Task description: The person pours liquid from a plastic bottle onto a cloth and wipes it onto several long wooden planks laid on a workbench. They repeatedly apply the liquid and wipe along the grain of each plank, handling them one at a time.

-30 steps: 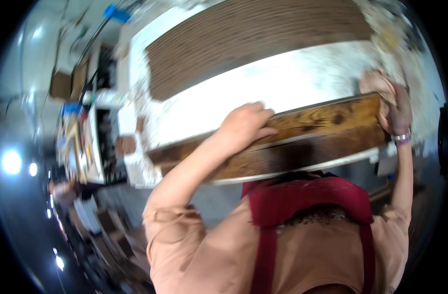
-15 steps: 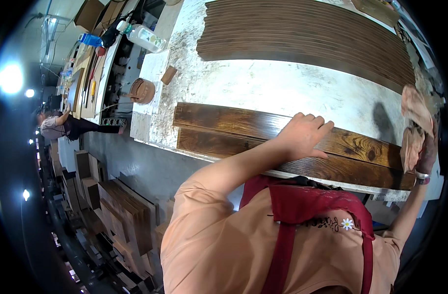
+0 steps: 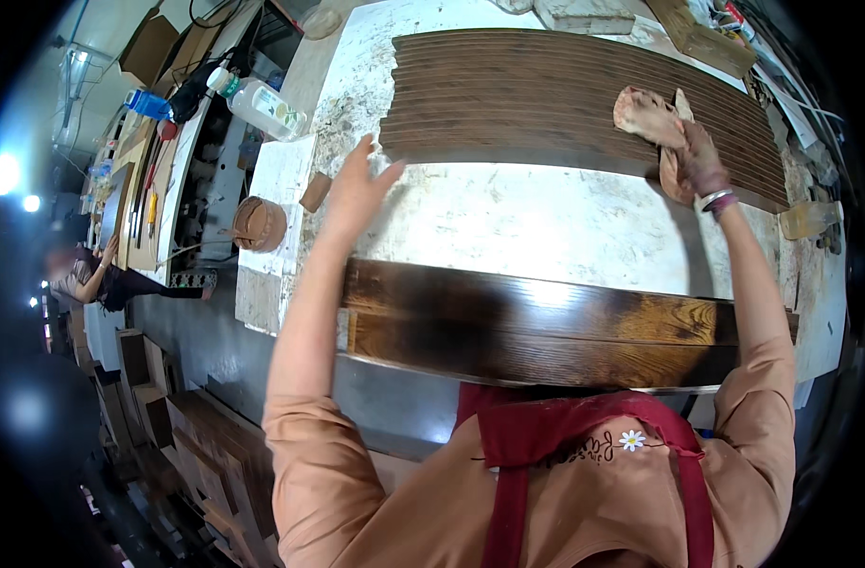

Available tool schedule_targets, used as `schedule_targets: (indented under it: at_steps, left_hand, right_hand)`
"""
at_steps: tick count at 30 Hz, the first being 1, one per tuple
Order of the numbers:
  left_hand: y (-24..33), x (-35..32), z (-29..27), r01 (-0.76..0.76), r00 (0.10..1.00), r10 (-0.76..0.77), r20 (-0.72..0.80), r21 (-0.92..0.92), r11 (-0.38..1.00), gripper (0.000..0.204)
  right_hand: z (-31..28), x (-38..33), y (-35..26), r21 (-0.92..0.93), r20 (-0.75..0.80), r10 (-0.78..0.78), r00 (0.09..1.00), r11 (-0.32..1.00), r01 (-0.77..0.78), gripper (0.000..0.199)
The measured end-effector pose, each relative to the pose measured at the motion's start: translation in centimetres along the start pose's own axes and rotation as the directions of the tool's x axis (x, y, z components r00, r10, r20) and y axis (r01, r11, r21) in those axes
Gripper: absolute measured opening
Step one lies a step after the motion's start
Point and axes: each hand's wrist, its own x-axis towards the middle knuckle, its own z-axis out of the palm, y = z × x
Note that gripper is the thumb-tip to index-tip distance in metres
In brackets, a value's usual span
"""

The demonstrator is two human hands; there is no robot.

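Observation:
My left hand (image 3: 356, 194) is held with its fingers apart by the near left corner of a set of dark brown wooden strips (image 3: 527, 99). Nothing is in it, and whether a fingertip touches a strip I cannot tell. Over the right part of those strips, my right hand (image 3: 703, 163) grips a crumpled, pinkish-beige cloth (image 3: 648, 115). Two stained wooden boards, a far one (image 3: 413, 289) and a near one (image 3: 565, 358), lie side by side along the table's front edge, glossy and dark, with grain showing.
The white worktable (image 3: 508, 218) is smudged with brown. On its left are a brown-stained cup (image 3: 260, 224), a small wood block (image 3: 315, 192) and a clear bottle (image 3: 262, 106). A jar of yellowish liquid (image 3: 809, 220) is at the right edge. A person (image 3: 96, 275) is at a far-left bench.
My left hand has left the boards and reached forward and left to the strips. My right hand has carried the cloth from the boards' right end onto the strips.

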Motion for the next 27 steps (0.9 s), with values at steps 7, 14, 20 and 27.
schedule_targets:
  at_steps: [7,14,20,27]
  left_hand:
    - [-7.4,4.4,2.8,0.059,0.977,0.002,0.212,-0.279,0.958,0.088]
    - [-8.0,4.3,3.8,-0.171,0.985,0.174,0.009,-0.13,0.977,0.075]
    - [-11.2,7.1,6.3,-0.327,0.932,0.274,-0.236,-0.226,0.918,0.042]
    - [-10.9,5.6,5.5,-0.279,0.941,0.251,-0.225,-0.105,0.954,0.058]
  right_hand:
    - [2.6,0.2,-1.9,-0.061,-0.101,0.07,0.992,0.995,-0.077,0.034]
    - [5.1,0.8,-18.1,0.362,0.142,-0.122,0.982,0.93,0.063,0.026]
    - [7.0,4.5,-40.7,0.334,0.374,-0.414,0.83,0.895,0.295,0.026]
    - [5.4,2.7,-25.5,0.687,0.403,0.068,0.913,0.636,-0.351,0.028]
